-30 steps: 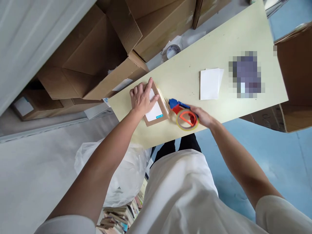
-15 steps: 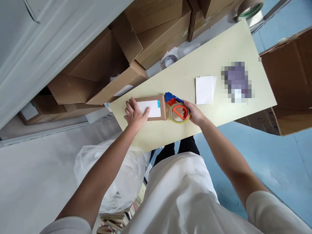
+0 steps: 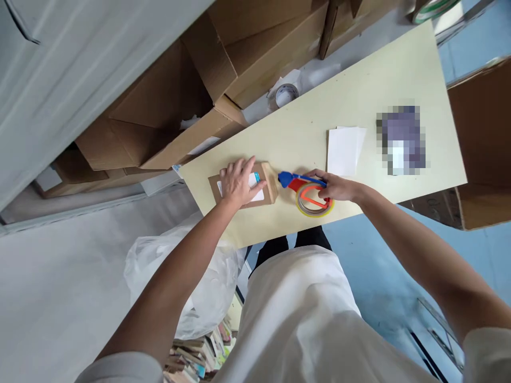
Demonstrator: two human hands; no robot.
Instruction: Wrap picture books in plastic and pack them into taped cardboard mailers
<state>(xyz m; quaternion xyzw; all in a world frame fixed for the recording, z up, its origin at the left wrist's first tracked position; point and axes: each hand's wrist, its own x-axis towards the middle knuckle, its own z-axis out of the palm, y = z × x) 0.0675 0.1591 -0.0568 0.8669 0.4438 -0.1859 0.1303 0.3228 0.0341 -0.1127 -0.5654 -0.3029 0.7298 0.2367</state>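
Cardboard parcel [image 3: 267, 196], probably light, stiff and best held by its edges, lay under the spread left hand [image 3: 238, 183]; the right hand [image 3: 336, 188] gripped a tape dispenser [image 3: 296, 184].

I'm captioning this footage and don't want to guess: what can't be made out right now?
All in the head view:
Label on the small box: partly covered by the left hand; its print is too small to read.
Purple item: masked by pixel blocks.
Green-ringed tape roll: cut off by the top edge.
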